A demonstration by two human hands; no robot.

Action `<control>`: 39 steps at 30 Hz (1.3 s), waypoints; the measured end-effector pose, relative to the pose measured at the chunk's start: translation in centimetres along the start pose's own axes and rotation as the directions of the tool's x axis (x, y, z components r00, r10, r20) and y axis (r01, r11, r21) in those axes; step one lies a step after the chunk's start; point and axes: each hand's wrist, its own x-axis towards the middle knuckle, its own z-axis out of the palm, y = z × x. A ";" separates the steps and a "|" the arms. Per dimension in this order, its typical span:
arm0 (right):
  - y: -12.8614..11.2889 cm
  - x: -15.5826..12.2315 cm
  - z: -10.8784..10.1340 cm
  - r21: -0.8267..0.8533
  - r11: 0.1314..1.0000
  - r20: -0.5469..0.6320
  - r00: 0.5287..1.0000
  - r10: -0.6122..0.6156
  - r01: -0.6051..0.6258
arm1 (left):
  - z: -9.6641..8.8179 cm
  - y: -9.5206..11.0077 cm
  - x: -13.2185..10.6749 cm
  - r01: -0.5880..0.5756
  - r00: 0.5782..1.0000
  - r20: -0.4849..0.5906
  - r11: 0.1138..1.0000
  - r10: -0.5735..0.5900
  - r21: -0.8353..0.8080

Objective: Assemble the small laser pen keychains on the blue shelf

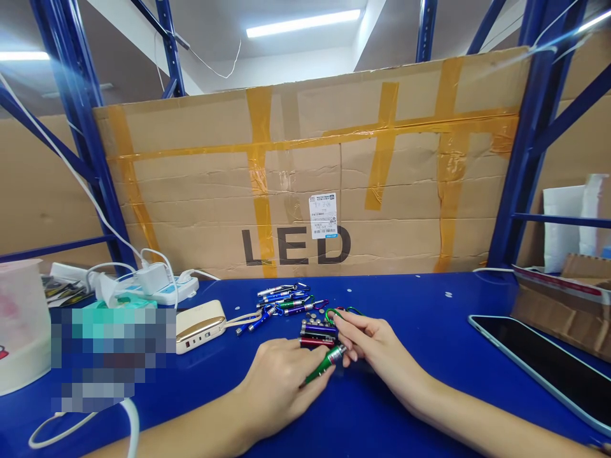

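Note:
My left hand [280, 388] is shut on a green mini flashlight [325, 364], whose silver end points toward my right hand. My right hand [365, 338] pinches a green carabiner clip [335, 313] between thumb and fingers, close to the flashlight's silver end. Just beyond my hands lies a loose pile of mini flashlights [286, 299] in blue, green, purple and silver. A red flashlight [316, 343] and a purple one [319, 329] lie by my fingertips. Small silver button cells [312, 315] are scattered among them.
A cream-and-gold power bank [200, 326] and a cabled power strip [167, 290] sit left on the blue table [363, 413]. A dark-screened tablet [539, 362] lies right, beside a cardboard box [563, 312]. A taped LED carton [305, 184] stands behind, against blue shelving.

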 end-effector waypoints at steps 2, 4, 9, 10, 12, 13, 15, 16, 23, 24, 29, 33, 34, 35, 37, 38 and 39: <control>-0.2 0.2 -0.3 -0.045 0.999 -0.001 1.000 -0.023 0.023 | -0.1 0.1 0.0 0.022 1.000 -0.014 1.000 -0.023 -0.019; -0.3 0.6 -0.9 -0.134 0.990 -0.020 0.999 -0.047 0.044 | -0.2 0.1 0.0 0.147 0.989 -0.005 0.988 -0.147 -0.049; -0.1 1.6 -3.9 -0.612 0.779 -0.020 0.982 -0.187 0.136 | -0.5 -0.3 0.2 0.467 0.880 0.132 0.882 -0.456 -0.063; -0.1 1.8 -4.6 -0.741 0.655 0.004 0.977 -0.215 0.147 | -0.6 -0.3 0.2 0.489 0.867 0.147 0.870 -0.476 -0.065; -0.2 1.9 -5.6 -0.921 0.383 0.007 0.985 -0.175 0.075 | -0.6 -0.4 0.3 0.509 0.855 0.165 0.857 -0.492 -0.078; -0.3 1.9 -6.0 -0.966 0.259 -0.018 0.991 -0.130 0.017 | -0.7 -0.4 0.3 0.513 0.853 0.170 0.854 -0.494 -0.089; -0.6 1.8 -6.4 -0.994 0.081 -0.080 0.996 -0.045 -0.076 | -0.7 -0.5 0.2 0.514 0.853 0.176 0.849 -0.491 -0.123; -0.8 1.7 -6.4 -0.994 0.036 -0.099 0.995 -0.020 -0.098 | -0.7 -0.5 0.2 0.512 0.855 0.176 0.848 -0.488 -0.138; -2.1 0.6 -4.0 -0.902 0.425 0.014 0.991 -0.137 0.071 | -0.4 -0.8 0.2 0.422 0.905 0.131 0.896 -0.406 -0.140; -2.0 0.5 -3.4 -0.807 0.581 0.042 0.991 -0.125 0.108 | -0.4 -0.8 0.2 0.402 0.914 0.125 0.906 -0.387 -0.135; -0.5 0.1 -0.6 -0.233 0.967 0.124 0.983 0.134 -0.102 | -0.2 -0.8 0.1 0.271 0.961 0.072 0.960 -0.266 -0.067; -0.1 0.0 0.1 -0.099 0.972 0.075 0.973 0.220 -0.213 | -0.3 -0.7 0.2 0.193 0.980 0.040 0.981 -0.194 0.018; -0.1 -0.1 0.1 -0.090 0.971 0.073 0.970 0.230 -0.223 | -0.3 -0.7 0.2 0.182 0.983 0.033 0.983 -0.183 0.036; -0.1 -0.1 0.1 -0.074 0.969 0.084 0.966 0.243 -0.237 | -0.3 -0.7 0.2 0.169 0.985 0.031 0.984 -0.171 0.050; -0.2 -0.2 0.2 -0.018 0.962 0.135 0.953 0.271 -0.271 | -0.3 -0.6 0.2 0.134 0.990 0.041 0.988 -0.137 0.070; -0.1 -0.2 0.2 0.013 0.959 0.164 0.947 0.277 -0.283 | -0.2 -0.5 0.2 0.118 0.991 0.047 0.990 -0.122 0.078; -0.1 -0.2 0.3 0.038 0.956 0.189 0.941 0.280 -0.292 | -0.2 -0.5 0.1 0.106 0.993 0.050 0.991 -0.111 0.085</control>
